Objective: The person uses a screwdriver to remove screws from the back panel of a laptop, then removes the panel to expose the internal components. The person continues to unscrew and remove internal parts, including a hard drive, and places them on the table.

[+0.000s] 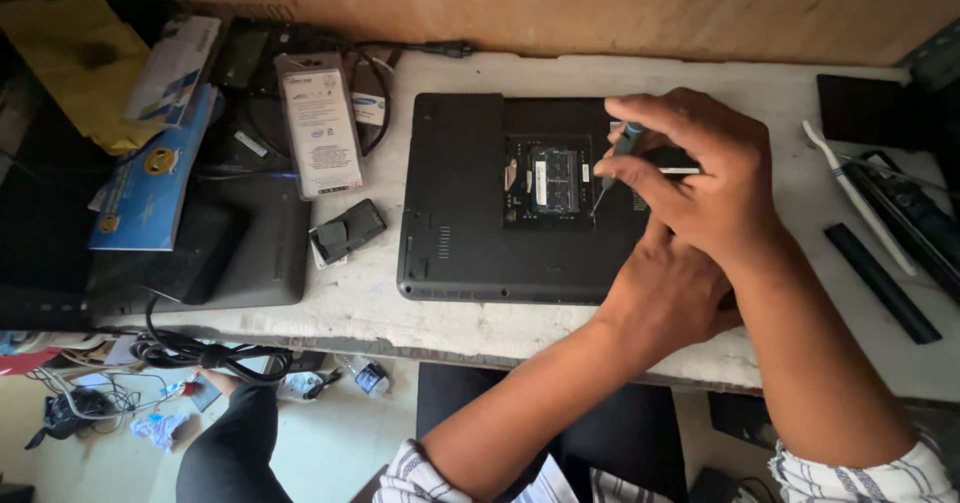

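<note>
Head view. Black laptop (500,203) lies bottom-up on the pale counter (340,308), a service hatch open over a memory module (553,179). Right hand (700,178) pinches a small blue-handled screwdriver (622,148) between thumb and fingers (655,113); its tip sits at the right edge of the open bay. Left hand (665,293) lies under the right wrist, on the laptop's right end; whether its fingers are curled or slack I cannot tell.

Step, as I judge it: working a screw or catch beside the module. The tip must stay seated and upright so it does not skid onto the board.

Packages, left of the laptop: a clear blister pack (318,123) with a white card, upright rectangle; a blue booklet (150,178) with a yellow round figure; a white box (175,68) above it; yellow bag (85,63) at far left.
</note>
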